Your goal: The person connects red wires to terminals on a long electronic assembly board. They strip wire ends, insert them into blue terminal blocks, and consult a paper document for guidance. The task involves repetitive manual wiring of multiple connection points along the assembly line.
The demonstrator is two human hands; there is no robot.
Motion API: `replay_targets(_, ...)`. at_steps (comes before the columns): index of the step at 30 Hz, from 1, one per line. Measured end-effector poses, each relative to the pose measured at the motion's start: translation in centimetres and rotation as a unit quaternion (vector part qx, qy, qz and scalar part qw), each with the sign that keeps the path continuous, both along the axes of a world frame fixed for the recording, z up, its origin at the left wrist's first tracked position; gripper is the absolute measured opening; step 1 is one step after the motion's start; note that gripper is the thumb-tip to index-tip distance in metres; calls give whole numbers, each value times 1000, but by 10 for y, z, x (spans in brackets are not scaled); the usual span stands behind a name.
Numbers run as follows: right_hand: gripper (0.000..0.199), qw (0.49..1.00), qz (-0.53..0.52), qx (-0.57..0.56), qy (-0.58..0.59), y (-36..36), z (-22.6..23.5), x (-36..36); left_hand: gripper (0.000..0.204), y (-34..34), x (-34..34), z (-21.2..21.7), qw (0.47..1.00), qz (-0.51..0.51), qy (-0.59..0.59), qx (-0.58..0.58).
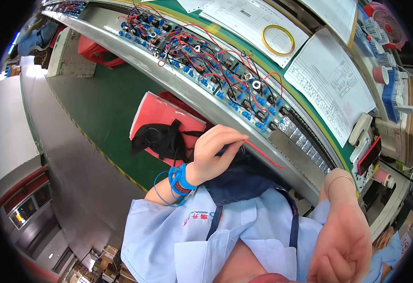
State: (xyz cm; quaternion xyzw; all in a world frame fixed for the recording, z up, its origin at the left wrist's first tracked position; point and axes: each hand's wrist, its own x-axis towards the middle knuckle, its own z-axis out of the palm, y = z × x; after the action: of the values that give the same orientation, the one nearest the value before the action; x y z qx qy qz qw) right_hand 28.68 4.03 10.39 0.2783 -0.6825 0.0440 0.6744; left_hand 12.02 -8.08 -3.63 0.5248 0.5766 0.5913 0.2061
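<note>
My left hand, a blue coiled strap round its wrist, is in front of the bench edge. Its thumb and fingers pinch one end of a short red wire, whose other end hangs free to the right. My right hand is raised close at the lower right, its fingers curled in. Whatever those fingers may hold is hidden. Beyond my left hand, a row of circuit boards with blue parts and red and black wires lies along the metal rail.
Printed sheets lie on the green bench, with a roll of yellow tape on one. A red phone and a pink fan are at the right. Left of me stands a red stool with a black bag.
</note>
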Motion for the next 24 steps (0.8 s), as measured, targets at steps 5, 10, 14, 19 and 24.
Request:
replay_targets(5,35,999,37,15,1,-13,6,1,22,-9,6,1,1000,5,14,9)
replay_targets(10,35,997,76,24,4,-21,8,5,21,-17,17,3,1000,13,8,5)
replay_targets(14,31,963,266,43,-32,-23,6,-2,21,-17,22,2,1000,5,6,-4)
replay_targets(19,17,968,-112,-181,-130,-1,-39,8,20,-27,22,3,999,31,25,-2)
replay_targets(24,14,748,-157,-429,-481,79,-89,-60,20,-27,21,3,999,44,28,-8)
